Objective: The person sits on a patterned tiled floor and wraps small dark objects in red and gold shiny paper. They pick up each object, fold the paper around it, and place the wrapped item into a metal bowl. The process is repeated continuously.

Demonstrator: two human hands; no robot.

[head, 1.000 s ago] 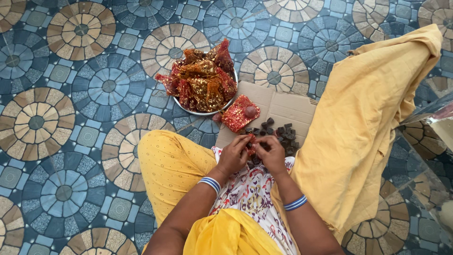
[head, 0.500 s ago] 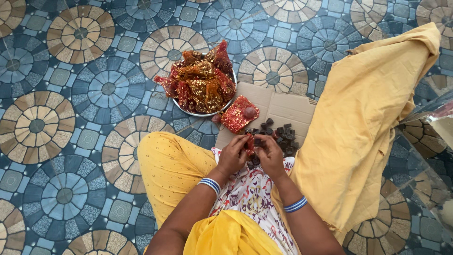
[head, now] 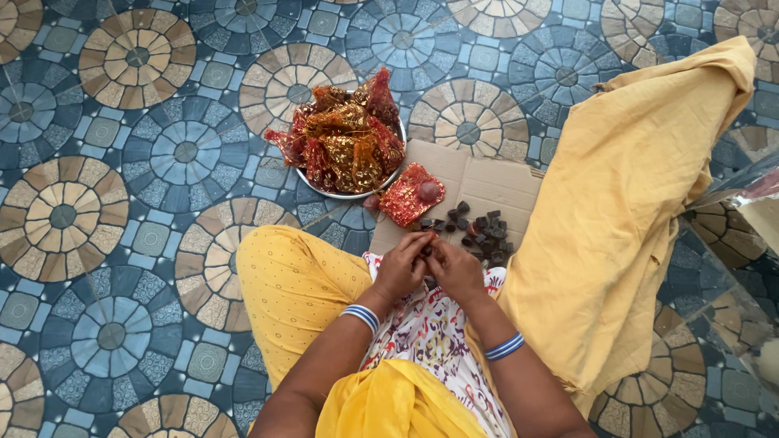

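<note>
Your left hand (head: 403, 266) and right hand (head: 457, 272) meet above your lap, grips pinched narrow on a small dark piece (head: 425, 251). Just beyond, more dark pieces (head: 480, 229) lie unwrapped on cardboard (head: 487, 182) beside one red pouch (head: 411, 195). Farther, a bowl (head: 345, 193) holds many filled pouches.

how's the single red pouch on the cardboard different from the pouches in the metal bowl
The single red pouch lies flat and alone on the cardboard; the pouches in the bowl are heaped and crumpled together. The single pouch sits just outside the metal bowl, closer to the hands and the dark pieces; the heap is farther off. The single pouch reads mostly red; the heap mixes red with gold. Both are shiny, patterned fabric.
</note>
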